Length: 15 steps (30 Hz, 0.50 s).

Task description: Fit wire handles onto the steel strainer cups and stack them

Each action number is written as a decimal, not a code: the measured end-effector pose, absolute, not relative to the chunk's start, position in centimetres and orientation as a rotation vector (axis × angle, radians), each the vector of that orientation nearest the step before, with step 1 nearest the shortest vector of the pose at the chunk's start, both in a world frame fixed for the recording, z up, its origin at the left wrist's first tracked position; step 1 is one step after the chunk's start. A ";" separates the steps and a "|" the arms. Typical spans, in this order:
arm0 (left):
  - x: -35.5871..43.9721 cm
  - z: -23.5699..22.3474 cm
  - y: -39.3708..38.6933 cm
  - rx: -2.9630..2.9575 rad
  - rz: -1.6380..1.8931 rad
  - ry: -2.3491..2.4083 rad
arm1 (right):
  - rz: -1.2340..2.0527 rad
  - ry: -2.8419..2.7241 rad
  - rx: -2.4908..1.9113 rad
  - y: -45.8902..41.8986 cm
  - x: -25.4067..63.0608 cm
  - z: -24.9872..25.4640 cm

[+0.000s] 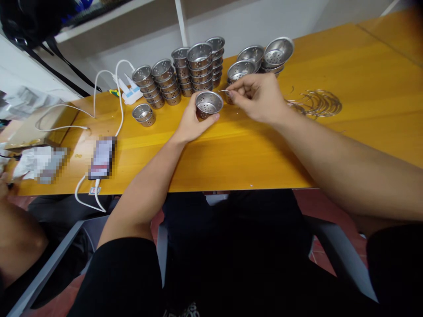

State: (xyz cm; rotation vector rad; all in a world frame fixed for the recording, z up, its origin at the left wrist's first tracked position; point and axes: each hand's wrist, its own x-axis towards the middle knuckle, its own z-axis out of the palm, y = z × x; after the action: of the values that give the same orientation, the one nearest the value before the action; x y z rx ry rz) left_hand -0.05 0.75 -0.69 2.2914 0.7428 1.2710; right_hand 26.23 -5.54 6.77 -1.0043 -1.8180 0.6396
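At the frame's centre, a perforated metal cup (pixel 209 105) is clasped by the left hand (pixel 192 123), whose fingers are mostly hidden behind it. Just right, a thin wire (pixel 224 90) is pinched by the right hand (pixel 259 97), by which stacked cups (pixel 242 68) behind are partly covered.

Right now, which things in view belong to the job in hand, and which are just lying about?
Belonging to the job, as I judge it:
- perforated metal cup, in the left hand
- thin wire, pinched in the right hand
- stacked cups
- curved wires, piled on the table

Apparently just lying about:
- phone
- white power strip
- black bag
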 end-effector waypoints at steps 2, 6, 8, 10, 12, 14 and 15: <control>0.1 -0.7 0.6 2.292 1.265 0.769 | 0.682 -1.811 -1.089 -6.4 25.9 7.4; 0.4 -0.4 0.1 2.277 1.252 0.849 | 0.792 -1.779 -1.112 -7.4 25.1 8.0; 0.5 -0.1 -0.2 2.262 1.253 0.850 | 0.821 -1.770 -1.091 -7.4 24.7 7.7; 0.6 0.1 -0.6 2.255 1.238 0.854 | 0.784 -1.783 -1.109 -7.1 24.5 7.3; 0.7 0.3 -0.9 2.261 1.222 0.857 | 0.708 -1.811 -1.151 -6.8 24.3 7.0; 0.9 0.5 -1.3 2.270 1.207 0.838 | 0.643 -1.835 -1.182 -6.6 24.3 6.9; 0.9 0.5 -1.4 2.271 1.200 0.822 | 0.624 -1.844 -1.193 -6.6 24.3 6.9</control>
State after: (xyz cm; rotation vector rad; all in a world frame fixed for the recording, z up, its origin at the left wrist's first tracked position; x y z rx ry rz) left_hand 0.93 -1.41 0.51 2.2707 0.8220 1.1999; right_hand 24.26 -6.57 6.87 -1.1935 -1.8444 0.6243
